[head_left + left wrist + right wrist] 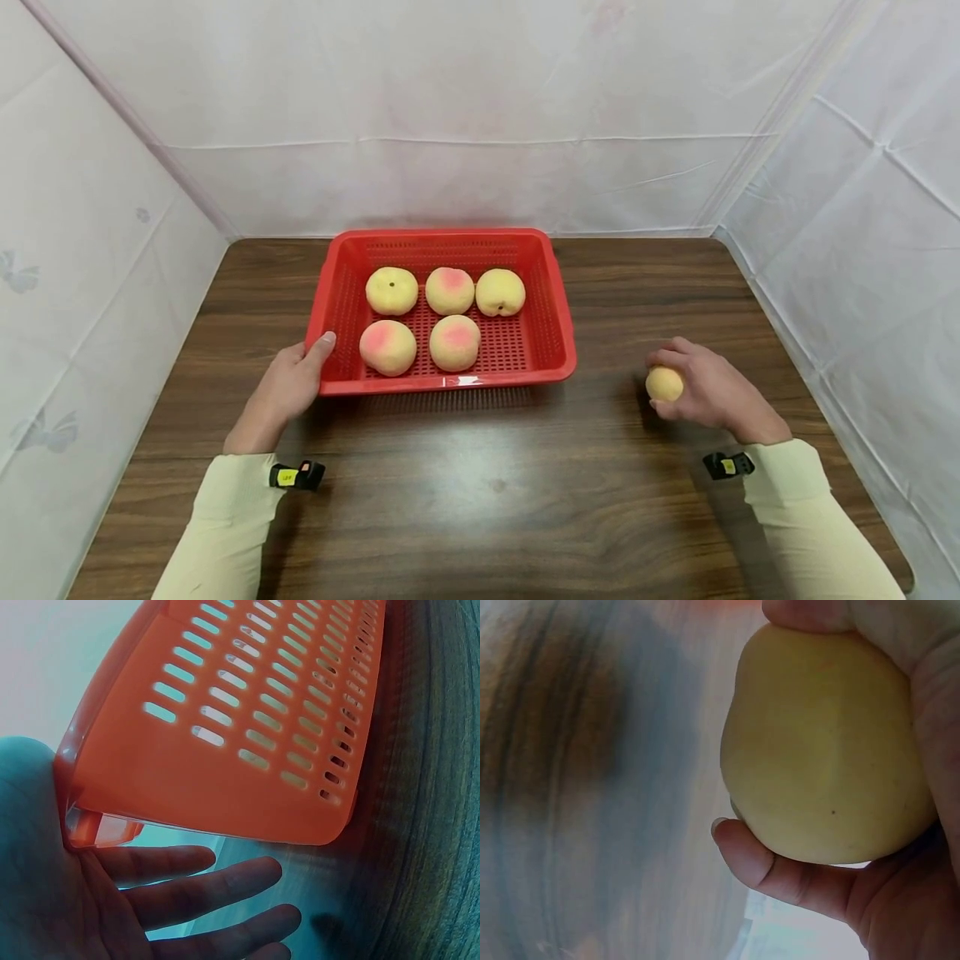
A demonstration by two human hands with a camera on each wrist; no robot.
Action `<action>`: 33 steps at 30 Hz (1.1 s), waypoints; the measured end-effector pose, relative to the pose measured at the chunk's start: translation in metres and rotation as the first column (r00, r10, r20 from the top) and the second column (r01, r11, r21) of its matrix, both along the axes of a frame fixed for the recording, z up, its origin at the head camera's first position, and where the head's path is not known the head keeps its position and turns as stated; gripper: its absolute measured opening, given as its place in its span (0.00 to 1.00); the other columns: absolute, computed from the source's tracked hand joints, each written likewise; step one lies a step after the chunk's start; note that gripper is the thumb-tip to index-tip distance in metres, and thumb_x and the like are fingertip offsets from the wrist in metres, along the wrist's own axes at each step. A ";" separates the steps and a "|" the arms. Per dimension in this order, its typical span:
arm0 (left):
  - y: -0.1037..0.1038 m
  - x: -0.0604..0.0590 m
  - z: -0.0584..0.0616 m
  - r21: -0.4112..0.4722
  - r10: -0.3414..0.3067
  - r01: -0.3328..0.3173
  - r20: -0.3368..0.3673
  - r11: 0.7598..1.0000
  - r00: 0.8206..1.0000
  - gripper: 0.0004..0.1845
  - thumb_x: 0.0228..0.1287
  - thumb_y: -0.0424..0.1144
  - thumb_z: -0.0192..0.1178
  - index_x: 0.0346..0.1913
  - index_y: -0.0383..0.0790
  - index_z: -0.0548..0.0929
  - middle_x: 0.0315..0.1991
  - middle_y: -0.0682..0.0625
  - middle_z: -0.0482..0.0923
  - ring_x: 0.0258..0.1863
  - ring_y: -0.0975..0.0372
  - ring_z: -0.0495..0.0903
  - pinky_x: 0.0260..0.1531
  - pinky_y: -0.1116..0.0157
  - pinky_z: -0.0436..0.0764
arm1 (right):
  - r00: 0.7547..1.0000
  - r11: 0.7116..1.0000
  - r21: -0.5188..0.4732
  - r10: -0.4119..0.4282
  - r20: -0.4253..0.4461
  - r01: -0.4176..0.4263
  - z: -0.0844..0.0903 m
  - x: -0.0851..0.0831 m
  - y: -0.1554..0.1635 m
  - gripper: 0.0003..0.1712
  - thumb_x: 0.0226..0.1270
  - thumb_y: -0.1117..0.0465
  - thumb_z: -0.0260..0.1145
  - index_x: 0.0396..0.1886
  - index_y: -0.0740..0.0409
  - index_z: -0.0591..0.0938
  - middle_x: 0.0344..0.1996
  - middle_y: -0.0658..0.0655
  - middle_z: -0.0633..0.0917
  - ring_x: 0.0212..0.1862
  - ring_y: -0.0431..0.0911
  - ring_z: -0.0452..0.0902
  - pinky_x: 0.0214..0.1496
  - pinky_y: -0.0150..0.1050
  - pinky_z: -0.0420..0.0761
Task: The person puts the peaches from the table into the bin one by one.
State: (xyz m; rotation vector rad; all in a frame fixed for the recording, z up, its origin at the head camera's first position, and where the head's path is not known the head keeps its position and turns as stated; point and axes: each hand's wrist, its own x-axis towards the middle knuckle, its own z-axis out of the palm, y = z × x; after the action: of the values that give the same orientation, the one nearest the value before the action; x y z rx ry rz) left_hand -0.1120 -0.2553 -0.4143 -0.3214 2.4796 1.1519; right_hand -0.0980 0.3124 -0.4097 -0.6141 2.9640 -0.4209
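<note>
A red plastic basket (450, 387) with slotted walls stands on the table, holding several yellow peaches, some with a pink blush, such as this front peach (455, 342). At its front left corner my left hand (294, 379) holds the rim, thumb over the top. The left wrist view shows the other fingers (217, 889) stretched out beside the basket's wall (187, 780). Well to the right of the basket, my right hand (708, 387) grips a yellow peach (825, 750) between thumb and fingers. Whether this peach touches the table cannot be told.
The dark wood-grain table (480, 517) runs up to white plastic sheeting (465, 100) at the back and both sides. A black strap with a yellow label is on each wrist, the left strap (297, 476) and the right strap (728, 466).
</note>
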 end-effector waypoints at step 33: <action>0.001 0.000 0.001 0.003 0.008 -0.008 -0.003 1.000 1.000 0.44 0.77 0.71 0.33 0.66 0.33 0.71 0.43 0.40 0.80 0.40 0.52 0.76 0.39 0.60 0.73 | 0.997 0.998 -0.008 0.061 -0.049 -0.061 0.031 -0.006 -0.011 0.26 0.46 0.58 0.82 0.49 0.51 0.87 0.46 0.50 0.82 0.35 0.40 0.75 0.35 0.35 0.75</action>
State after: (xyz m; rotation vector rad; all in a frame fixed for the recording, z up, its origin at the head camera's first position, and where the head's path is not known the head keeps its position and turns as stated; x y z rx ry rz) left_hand -0.1119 -0.2540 -0.4136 -0.3293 2.4808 1.1596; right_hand -0.1042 0.3019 -0.3787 -0.7238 2.9818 -0.4211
